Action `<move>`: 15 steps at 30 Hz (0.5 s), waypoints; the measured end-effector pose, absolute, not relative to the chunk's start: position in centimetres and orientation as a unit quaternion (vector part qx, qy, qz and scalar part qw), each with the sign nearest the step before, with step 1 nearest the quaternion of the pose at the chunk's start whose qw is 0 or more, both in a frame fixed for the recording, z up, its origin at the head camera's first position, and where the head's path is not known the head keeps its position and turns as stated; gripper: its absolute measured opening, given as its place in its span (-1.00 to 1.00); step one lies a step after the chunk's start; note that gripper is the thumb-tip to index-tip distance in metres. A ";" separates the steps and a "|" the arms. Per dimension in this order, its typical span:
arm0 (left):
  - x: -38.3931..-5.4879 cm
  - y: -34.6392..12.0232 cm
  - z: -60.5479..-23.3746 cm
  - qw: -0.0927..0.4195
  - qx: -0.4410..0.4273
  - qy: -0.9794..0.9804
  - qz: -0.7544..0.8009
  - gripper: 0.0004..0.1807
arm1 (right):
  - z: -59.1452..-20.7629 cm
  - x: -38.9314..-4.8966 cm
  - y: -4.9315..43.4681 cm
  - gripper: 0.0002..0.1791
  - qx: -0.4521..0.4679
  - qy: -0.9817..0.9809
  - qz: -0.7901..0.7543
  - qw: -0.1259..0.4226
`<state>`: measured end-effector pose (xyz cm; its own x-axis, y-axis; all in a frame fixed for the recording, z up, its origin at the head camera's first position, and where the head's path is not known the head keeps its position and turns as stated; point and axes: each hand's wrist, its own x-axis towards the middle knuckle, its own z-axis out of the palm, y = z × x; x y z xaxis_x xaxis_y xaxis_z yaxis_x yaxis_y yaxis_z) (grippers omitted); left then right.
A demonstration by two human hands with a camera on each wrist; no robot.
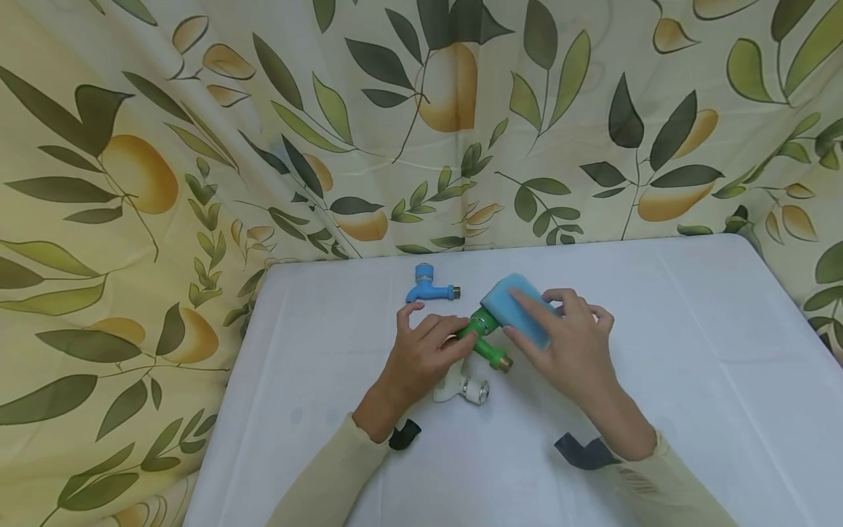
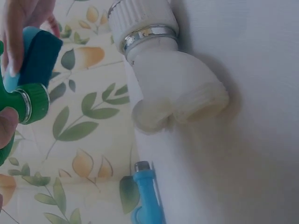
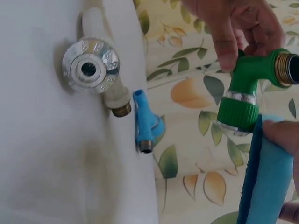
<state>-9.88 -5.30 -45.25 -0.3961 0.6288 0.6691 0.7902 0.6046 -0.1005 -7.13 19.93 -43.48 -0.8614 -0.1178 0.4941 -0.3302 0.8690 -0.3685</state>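
Note:
A green plastic tap [image 1: 488,351] with a brass threaded end is held up off the table by my left hand [image 1: 421,355], thumb and fingers pinching its body. My right hand [image 1: 573,344] grips a light blue sponge [image 1: 516,304], which sits against or very near the knob end of the green tap. In the right wrist view the ribbed green knob [image 3: 237,109] is close beside the sponge [image 3: 268,172]. Below my left hand a white tap [image 1: 469,388] lies on the table. Beyond it lies a blue tap [image 1: 431,287].
The table [image 1: 316,315] has a white cover. Patterned cloth [image 1: 421,183] with leaves and fruit hangs behind its far edge. Dark wrist straps [image 1: 586,450] show at both cuffs.

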 end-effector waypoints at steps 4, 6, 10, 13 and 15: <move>-9.8 -5.7 -45.6 0.325 -0.415 -0.841 -0.121 -0.75 | -43.9 -7.3 20.2 -0.33 0.083 -0.943 0.219 0.238; -9.8 -5.9 -45.9 0.326 -0.407 -0.845 -0.116 -0.74 | -44.0 -7.3 20.4 -0.35 0.071 -0.943 0.219 0.239; -10.1 -6.7 -46.2 0.325 -0.380 -0.858 -0.116 -0.74 | -43.9 -7.1 20.8 -0.35 0.058 -0.942 0.230 0.239; -10.2 -7.5 -46.3 0.318 -0.356 -0.871 -0.116 -0.72 | -43.7 -6.9 21.1 -0.35 0.055 -0.939 0.237 0.243; -10.3 -8.0 -46.3 0.313 -0.343 -0.879 -0.113 -0.71 | -43.6 -6.8 21.3 -0.35 0.055 -0.937 0.242 0.247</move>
